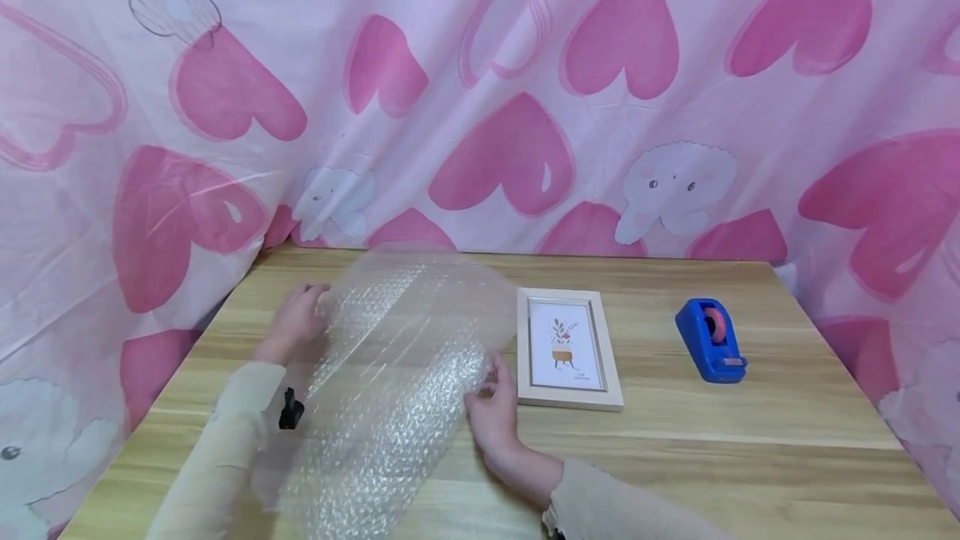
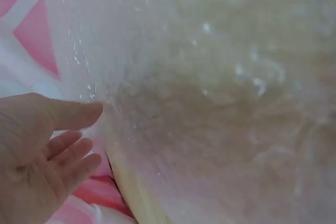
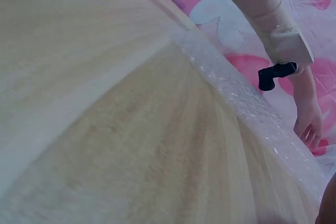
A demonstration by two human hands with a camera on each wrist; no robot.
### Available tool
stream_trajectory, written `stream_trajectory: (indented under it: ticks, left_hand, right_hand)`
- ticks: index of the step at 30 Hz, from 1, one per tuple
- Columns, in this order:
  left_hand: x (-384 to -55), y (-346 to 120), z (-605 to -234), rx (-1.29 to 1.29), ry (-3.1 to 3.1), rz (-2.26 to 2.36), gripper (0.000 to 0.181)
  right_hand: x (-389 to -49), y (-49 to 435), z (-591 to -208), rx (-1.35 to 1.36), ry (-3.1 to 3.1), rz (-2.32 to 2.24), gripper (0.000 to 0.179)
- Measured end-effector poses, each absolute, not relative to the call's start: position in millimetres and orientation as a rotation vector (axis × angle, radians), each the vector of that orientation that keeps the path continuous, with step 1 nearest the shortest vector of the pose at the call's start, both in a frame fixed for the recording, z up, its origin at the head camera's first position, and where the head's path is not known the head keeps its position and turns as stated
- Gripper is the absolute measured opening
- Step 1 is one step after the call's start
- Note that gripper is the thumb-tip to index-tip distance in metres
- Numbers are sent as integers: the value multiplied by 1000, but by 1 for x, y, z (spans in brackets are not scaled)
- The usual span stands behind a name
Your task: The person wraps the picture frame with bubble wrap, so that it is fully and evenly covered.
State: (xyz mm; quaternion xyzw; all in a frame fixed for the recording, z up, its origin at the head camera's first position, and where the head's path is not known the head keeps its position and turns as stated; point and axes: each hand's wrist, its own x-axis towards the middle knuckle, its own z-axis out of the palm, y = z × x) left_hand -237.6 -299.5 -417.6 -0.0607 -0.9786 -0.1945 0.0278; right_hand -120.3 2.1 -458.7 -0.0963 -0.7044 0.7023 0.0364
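Note:
A clear sheet of bubble wrap [image 1: 405,373] stretches between my two hands over the left part of the wooden table. My left hand [image 1: 298,319] pinches its left edge; in the left wrist view the thumb [image 2: 79,115] lies at the sheet's edge and the index finger is hidden. At the opposite edge, my right hand [image 1: 497,415] pinches the wrap between thumb and fingers. Just beyond that hand lies a light wooden picture frame [image 1: 611,382], face up, with a plant drawing inside. The right wrist view shows the wrap [image 3: 252,114] from the side, slanting along the table.
A blue tape dispenser [image 1: 708,344] with a pink roll stands on the right side of the wooden table [image 1: 780,473]. A pink heart-patterned curtain [image 1: 495,157] hangs behind the table and along both sides. A black wrist mount [image 1: 291,409] sits by the left sleeve.

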Motion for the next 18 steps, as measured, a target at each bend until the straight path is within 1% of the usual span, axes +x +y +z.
stream_trajectory:
  ticks: [1, 3, 4, 8, 10, 14, 18]
  left_hand:
    - [-236, -302, -418, -181, -3031, -604, 42]
    - [-233, -309, -420, -168, -3067, -604, 44]
    - [-231, -312, -420, -161, -3087, -616, 47]
    - [-220, -326, -416, -81, -3196, -768, 65]
    - [-215, -330, -414, -58, -3232, -863, 67]
    - [-211, -332, -413, -64, -3258, -988, 61]
    - [-211, -331, -417, -7, -3252, -1035, 54]
  right_hand:
    - [-120, 2, -459, -300, -2169, 2171, 78]
    - [-118, 3, -460, -303, -2176, 2201, 78]
    - [-116, 3, -460, -307, -2183, 2212, 78]
    - [-111, 4, -460, -311, -2222, 2217, 74]
    - [-110, 4, -459, -311, -2240, 2208, 72]
    - [-109, 5, -458, -333, -2223, 2226, 71]
    - [-114, 5, -460, -355, -2175, 2243, 78]
